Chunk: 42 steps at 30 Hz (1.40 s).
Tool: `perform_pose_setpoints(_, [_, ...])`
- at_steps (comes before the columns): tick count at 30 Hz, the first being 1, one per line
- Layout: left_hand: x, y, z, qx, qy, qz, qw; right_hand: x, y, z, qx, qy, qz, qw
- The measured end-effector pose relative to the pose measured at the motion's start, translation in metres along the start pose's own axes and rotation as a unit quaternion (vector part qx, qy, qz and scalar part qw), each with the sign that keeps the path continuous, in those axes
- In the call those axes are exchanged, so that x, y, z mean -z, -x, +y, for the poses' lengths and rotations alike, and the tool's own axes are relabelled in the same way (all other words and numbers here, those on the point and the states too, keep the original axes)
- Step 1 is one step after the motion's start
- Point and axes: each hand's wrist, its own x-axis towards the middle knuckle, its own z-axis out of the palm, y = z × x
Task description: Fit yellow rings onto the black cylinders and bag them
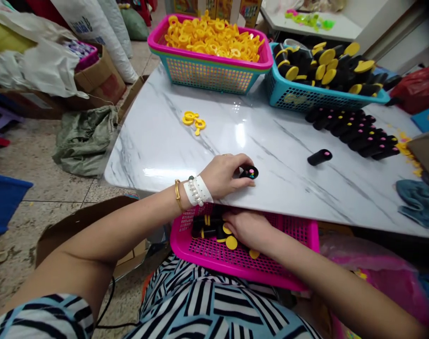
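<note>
My left hand [228,175] rests on the marble-patterned table near its front edge. Its thumb and fingers close around a short black tube [244,175], whose mouth faces right and shows small pink, yellow and blue bits inside. Below the table edge, my right hand [251,230] reaches into a pink basket [235,268] on my lap, touching black tubes with yellow caps [231,242]. Most of its fingertips are hidden among them. A single black tube with a pink end [319,157] lies to the right on the table.
Yellow ring pieces [193,121] lie on the table. Behind them stands a pink-and-teal basket [210,70] heaped with more. A blue basket [320,96] holds black, yellow-capped tubes. Rows of black tubes [355,132] and a blue cloth [419,202] are at right.
</note>
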Motion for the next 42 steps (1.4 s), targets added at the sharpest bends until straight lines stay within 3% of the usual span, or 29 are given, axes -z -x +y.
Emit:
perform_pose_setpoints(4, [-0.001, 0.005, 0.002, -0.005, -0.033, -0.001, 0.999, 0.0, -0.007, -0.009, 0.029, -0.046, -0.025, 0.998])
perform_pose_setpoints(8, [-0.002, 0.01, 0.003, -0.011, -0.032, 0.009, 0.999, 0.011, 0.01, -0.005, 0.026, -0.11, -0.025, 0.993])
perform_pose_setpoints(10, [-0.002, 0.011, 0.003, -0.015, -0.026, 0.016, 0.999, 0.025, 0.027, 0.001, 0.051, -0.186, 0.013, 0.981])
perform_pose_setpoints(13, [-0.004, 0.01, 0.002, -0.022, -0.025, 0.014, 0.999, 0.051, 0.05, 0.017, 0.103, -0.325, 0.114, 0.933])
perform_pose_setpoints(15, [-0.005, 0.009, 0.003, -0.028, -0.032, 0.013, 0.999, 0.066, 0.054, 0.032, 0.09, -0.37, 0.184, 0.906])
perform_pose_setpoints(17, [-0.006, 0.008, 0.003, -0.028, -0.042, 0.013, 0.999, 0.075, 0.048, 0.048, 0.05, -0.366, 0.242, 0.897])
perform_pose_setpoints(21, [-0.007, 0.007, 0.003, -0.026, -0.054, -0.004, 0.998, 0.075, 0.025, 0.066, -0.002, -0.355, 0.296, 0.887])
perform_pose_setpoints(26, [-0.008, 0.008, 0.002, -0.044, -0.057, -0.004, 0.997, 0.072, 0.014, 0.064, -0.046, -0.372, 0.325, 0.868])
perform_pose_setpoints(31, [-0.008, 0.008, 0.003, -0.037, -0.061, -0.007, 0.997, 0.072, 0.01, 0.063, -0.071, -0.45, 0.29, 0.842])
perform_pose_setpoints(38, [-0.009, 0.011, 0.011, -0.009, -0.104, -0.025, 0.994, 0.077, 0.006, 0.063, -0.103, -0.594, 0.125, 0.788])
perform_pose_setpoints(42, [-0.011, 0.012, 0.014, 0.017, -0.133, -0.025, 0.991, 0.079, 0.003, 0.061, -0.129, -0.595, 0.127, 0.783])
